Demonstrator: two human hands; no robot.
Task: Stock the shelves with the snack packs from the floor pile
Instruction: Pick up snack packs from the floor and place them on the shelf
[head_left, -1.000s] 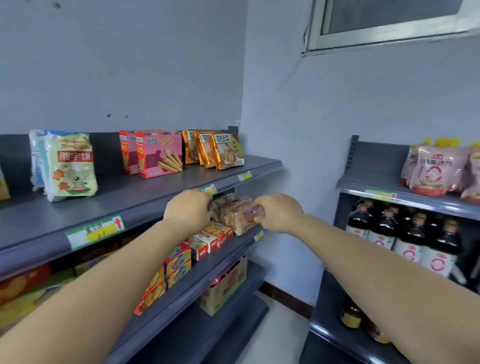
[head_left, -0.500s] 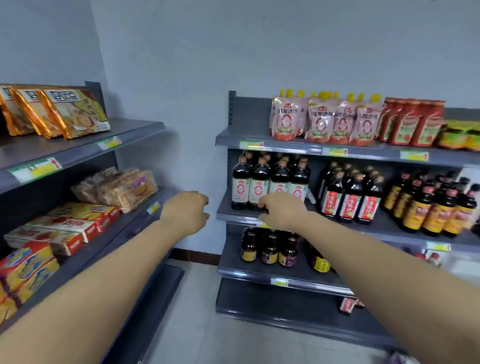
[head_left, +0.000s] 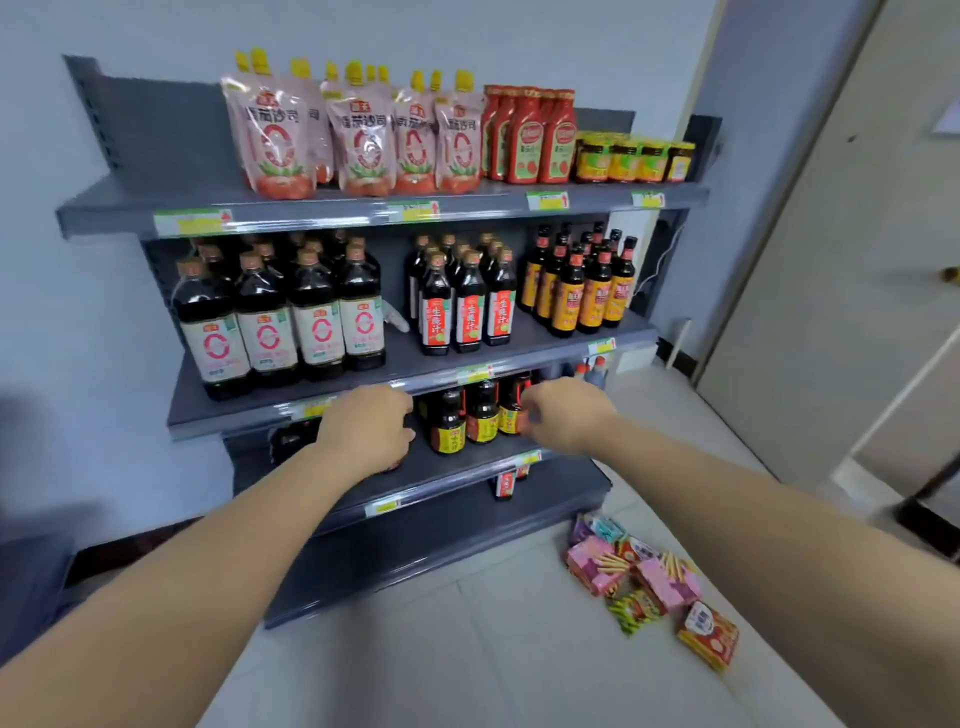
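A pile of snack packs lies on the tiled floor at the lower right, with pink boxes, green-and-yellow bags and a red-orange box. Both my arms reach forward at chest height, well above and left of the pile. My left hand is loosely curled with nothing in it. My right hand is also loosely curled and holds nothing. Both hands hover in front of the grey shelf unit with sauces.
The shelf unit carries pink sauce pouches, red ketchup bottles, jars and rows of dark soy and vinegar bottles. A door stands at the right. Pale floor tiles stretch ahead.
My view has swung right, away from the snack shelf where both hands set down a brown snack pack. Both hands are now empty, and the floor pile has come into view.
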